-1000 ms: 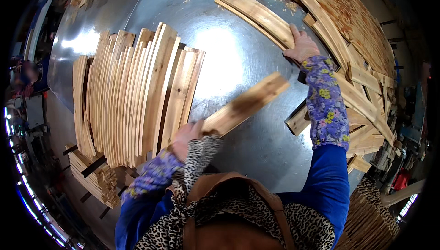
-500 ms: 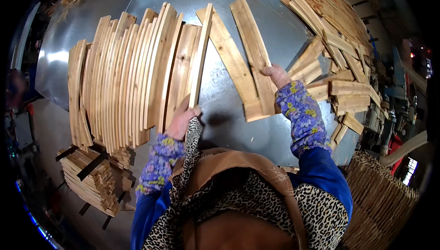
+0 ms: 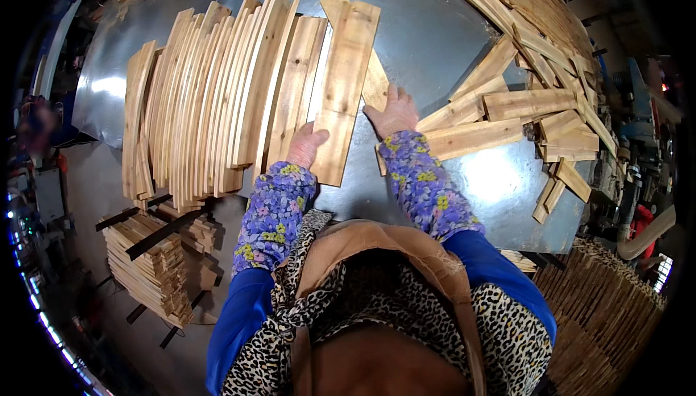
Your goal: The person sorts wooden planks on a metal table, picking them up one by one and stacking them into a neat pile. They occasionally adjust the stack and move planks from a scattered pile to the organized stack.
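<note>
A wide pale wooden board [image 3: 345, 84] lies lengthwise on the shiny metal table [image 3: 428, 26]. My left hand [image 3: 307, 145] grips its near left edge, thumb on top. Fingers spread, my right hand [image 3: 394, 112] presses flat on a second board [image 3: 375, 85] that pokes out from under the wide one's right side. Just left of the wide board, a row of curved wooden slats [image 3: 210, 99] stands on edge, packed side by side.
Loose boards [image 3: 507, 106] lie scattered on the table's right side, with a long heap [image 3: 529, 11] along its far right rim. Stacked slats [image 3: 156, 265] sit on the floor at lower left. More stacked wood [image 3: 609, 309] is at lower right.
Both hands have drawn together. The board under my right hand has slid left, and the wide board now lies beside the slat row with my left hand on its near edge.
</note>
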`<state>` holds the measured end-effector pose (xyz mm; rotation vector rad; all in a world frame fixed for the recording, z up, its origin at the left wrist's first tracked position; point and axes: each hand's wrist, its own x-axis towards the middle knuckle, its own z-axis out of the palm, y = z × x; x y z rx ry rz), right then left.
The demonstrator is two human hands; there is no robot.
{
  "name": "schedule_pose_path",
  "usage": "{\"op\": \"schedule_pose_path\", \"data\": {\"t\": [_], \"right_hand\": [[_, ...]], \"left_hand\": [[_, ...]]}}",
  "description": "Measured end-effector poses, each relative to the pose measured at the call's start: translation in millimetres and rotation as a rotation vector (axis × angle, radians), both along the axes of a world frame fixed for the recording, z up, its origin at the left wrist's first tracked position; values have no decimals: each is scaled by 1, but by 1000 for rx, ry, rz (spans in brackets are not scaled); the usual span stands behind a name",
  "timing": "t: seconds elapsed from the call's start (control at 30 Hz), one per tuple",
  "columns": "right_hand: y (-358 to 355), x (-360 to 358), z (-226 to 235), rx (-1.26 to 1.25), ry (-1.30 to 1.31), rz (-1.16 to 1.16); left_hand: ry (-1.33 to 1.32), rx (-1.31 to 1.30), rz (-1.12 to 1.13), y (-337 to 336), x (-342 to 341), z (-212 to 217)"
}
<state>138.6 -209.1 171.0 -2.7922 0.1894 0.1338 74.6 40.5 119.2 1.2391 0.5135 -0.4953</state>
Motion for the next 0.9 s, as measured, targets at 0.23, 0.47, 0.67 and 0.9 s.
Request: {"op": "schedule_pose_path", "data": {"t": [0.23,0.47,0.67,0.9], "right_hand": [[-80,-58,51,-53,339,-13],[-99,-94,20,1415,657,-75],[38,-103,61,775,509,-97],[37,-115,64,996,228,-300]], "left_hand": [[293,-555,133,2,-41,73],[210,-684,13,-41,-70,47],[-89,665,-865,-46,-46,82],[-906,1231,-2103,48,-21,121]]}}
